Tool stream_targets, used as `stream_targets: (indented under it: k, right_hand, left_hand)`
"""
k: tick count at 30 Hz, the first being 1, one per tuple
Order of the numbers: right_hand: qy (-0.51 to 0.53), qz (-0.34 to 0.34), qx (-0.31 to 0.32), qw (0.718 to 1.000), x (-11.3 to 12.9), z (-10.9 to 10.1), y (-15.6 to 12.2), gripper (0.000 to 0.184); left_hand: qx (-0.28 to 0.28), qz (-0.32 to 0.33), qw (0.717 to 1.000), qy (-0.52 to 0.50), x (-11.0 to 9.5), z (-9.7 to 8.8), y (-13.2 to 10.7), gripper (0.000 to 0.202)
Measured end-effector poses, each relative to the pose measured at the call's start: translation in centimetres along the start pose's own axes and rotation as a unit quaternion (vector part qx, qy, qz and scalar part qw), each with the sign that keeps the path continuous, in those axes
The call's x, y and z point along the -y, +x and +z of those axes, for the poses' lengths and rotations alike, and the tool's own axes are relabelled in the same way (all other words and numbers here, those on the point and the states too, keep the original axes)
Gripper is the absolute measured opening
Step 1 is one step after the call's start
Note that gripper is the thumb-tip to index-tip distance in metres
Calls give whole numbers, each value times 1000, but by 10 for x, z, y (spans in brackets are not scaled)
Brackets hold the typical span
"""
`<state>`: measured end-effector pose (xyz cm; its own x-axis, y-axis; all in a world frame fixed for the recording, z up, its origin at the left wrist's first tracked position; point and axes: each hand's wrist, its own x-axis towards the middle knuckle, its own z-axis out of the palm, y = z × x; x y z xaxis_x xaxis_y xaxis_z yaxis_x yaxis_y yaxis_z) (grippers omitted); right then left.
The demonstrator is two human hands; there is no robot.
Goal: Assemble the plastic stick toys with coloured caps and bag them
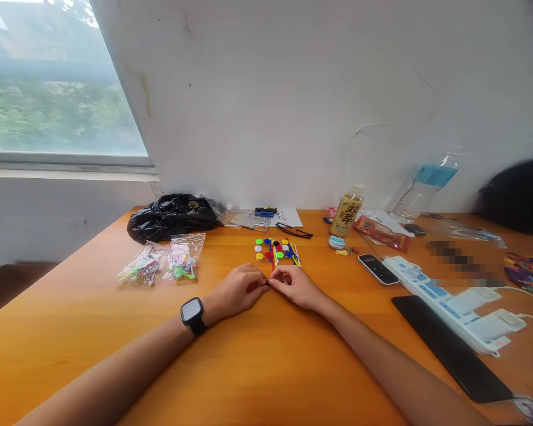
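Note:
My left hand (pixel 237 290), with a black smartwatch (pixel 192 315) on its wrist, and my right hand (pixel 295 285) rest on the orange wooden table (pixel 257 367), fingertips meeting at the middle. Both are curled in a pinch on a small dark piece (pixel 266 281) between them; what it is I cannot make out. Just beyond the fingers lies a cluster of small coloured discs and thin coloured sticks (pixel 277 250).
Two clear bags of coloured parts (pixel 164 263) and a black plastic bag (pixel 173 216) lie to the left. To the right are glasses (pixel 294 231), a tea bottle (pixel 346 214), a phone (pixel 378 269), a white power strip (pixel 453 305), a black tablet (pixel 450 349) and a water bottle (pixel 424 190).

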<state>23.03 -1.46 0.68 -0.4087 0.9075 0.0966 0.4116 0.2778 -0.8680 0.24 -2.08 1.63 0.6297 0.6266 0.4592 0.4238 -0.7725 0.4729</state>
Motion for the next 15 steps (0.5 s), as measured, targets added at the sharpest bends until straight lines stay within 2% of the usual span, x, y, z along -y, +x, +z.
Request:
stream_targets:
  k: [11,15]
  right_hand:
    - [41,20,-1,999,-2,-5,3,31]
    - [69,73,-39,994,5,-8,-1,35]
  left_hand:
    - [1,-9,998,56,-9,-1,-1,3]
    - [-3,-18,999,45,-15,-7,-3,20]
